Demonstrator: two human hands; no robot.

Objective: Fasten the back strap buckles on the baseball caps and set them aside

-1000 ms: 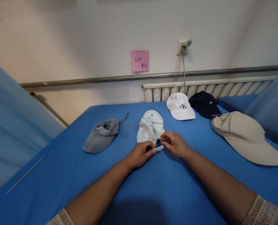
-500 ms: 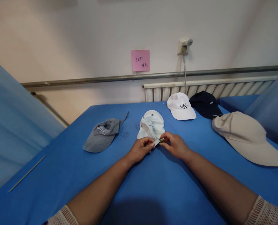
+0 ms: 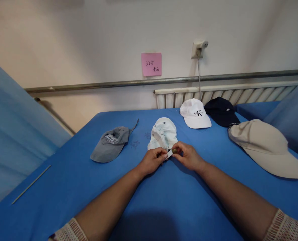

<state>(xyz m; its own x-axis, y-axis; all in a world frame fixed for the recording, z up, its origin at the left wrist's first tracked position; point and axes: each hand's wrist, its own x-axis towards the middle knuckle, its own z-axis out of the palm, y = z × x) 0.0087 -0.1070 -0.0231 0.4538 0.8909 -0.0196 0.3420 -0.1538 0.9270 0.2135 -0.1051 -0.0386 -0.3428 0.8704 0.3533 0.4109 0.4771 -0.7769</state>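
A pale white cap (image 3: 163, 133) lies on the blue table (image 3: 164, 201), its back toward me. My left hand (image 3: 151, 161) pinches the cap's white back strap (image 3: 169, 154). My right hand (image 3: 188, 155) pinches the small brass buckle (image 3: 174, 151) at the strap's other side. Both hands meet just in front of the cap, fingers closed.
A grey cap (image 3: 110, 147) lies to the left. A white cap with a black logo (image 3: 195, 113), a dark navy cap (image 3: 222, 111) and a wide beige cap (image 3: 265, 147) lie at the right. A pink note (image 3: 151, 64), a rail and a radiator are on the wall behind.
My left hand has moved up and in toward the buckle, so the strap end that stuck out below is now drawn up between my hands. The caps have not moved.
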